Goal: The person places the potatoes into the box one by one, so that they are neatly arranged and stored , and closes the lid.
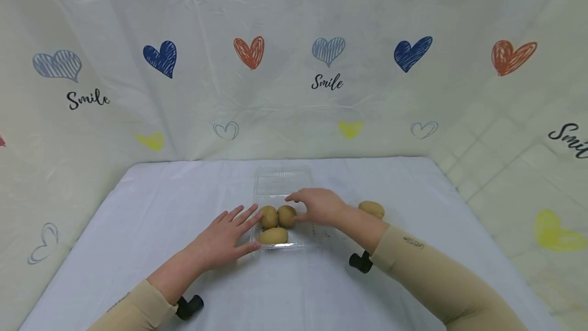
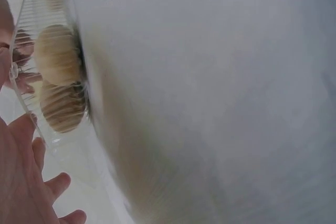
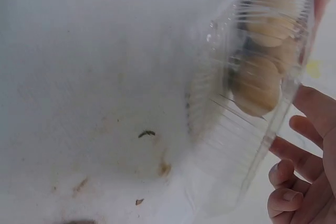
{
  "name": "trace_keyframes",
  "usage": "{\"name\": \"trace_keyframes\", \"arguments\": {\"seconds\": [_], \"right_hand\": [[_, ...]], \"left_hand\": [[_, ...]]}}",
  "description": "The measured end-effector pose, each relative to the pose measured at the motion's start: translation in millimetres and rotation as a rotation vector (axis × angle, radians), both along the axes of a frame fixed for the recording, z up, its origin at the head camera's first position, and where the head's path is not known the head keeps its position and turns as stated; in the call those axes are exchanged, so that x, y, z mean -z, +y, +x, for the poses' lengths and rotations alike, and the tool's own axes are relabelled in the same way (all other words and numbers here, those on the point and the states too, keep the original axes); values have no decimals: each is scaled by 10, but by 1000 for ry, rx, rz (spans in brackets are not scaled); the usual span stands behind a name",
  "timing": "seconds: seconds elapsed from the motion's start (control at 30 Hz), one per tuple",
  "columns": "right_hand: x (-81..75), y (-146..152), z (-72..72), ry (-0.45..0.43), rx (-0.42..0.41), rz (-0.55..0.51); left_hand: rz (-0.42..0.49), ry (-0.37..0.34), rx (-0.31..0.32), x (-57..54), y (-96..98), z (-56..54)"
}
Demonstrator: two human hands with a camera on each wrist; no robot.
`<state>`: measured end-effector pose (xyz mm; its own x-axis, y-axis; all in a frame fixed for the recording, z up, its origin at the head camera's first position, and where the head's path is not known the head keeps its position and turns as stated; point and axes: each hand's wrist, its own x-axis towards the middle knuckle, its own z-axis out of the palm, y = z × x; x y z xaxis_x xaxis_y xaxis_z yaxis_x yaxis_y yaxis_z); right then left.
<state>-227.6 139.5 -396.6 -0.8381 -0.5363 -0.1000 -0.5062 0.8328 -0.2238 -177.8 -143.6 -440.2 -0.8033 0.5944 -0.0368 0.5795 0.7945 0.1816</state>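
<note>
A clear plastic clamshell box (image 1: 303, 238) lies with its lid (image 1: 281, 184) folded back to the far side. Three smooth yellow-brown ovals, like small potatoes or kiwis, sit in it: one at the back left (image 1: 268, 217), another beside it (image 1: 287, 216), and a third lying crosswise (image 1: 273, 236) in front. My left hand (image 1: 222, 241) is at the box's left side, fingers spread, fingertips right at its wall. Over the right part of the box is my right hand (image 1: 320, 205), fingers loosely bent, thumb close to the back right oval, gripping nothing.
Another yellow-brown oval (image 1: 372, 209) lies on the white cloth behind my right forearm. Small dark and brown crumbs (image 3: 147, 134) dot the cloth right of the box. Black wrist mounts (image 1: 360, 262) hang beneath both forearms. A curtain printed with hearts stands behind the table.
</note>
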Motion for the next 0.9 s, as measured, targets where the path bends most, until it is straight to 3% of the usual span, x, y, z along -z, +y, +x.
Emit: {"name": "trace_keyframes", "arguments": {"seconds": [0.37, 0.63, 0.9], "right_hand": [[-100, 339, 59, -23, 61, -141], [-93, 684, 120, -50, 142, -136], [-68, 1082, 278, -83, 215, -133]], "left_hand": [[2, 5, 3, 3, 5, -9], [10, 11, 11, -8, 6, 6], [17, 9, 9, -22, 18, 19]]}}
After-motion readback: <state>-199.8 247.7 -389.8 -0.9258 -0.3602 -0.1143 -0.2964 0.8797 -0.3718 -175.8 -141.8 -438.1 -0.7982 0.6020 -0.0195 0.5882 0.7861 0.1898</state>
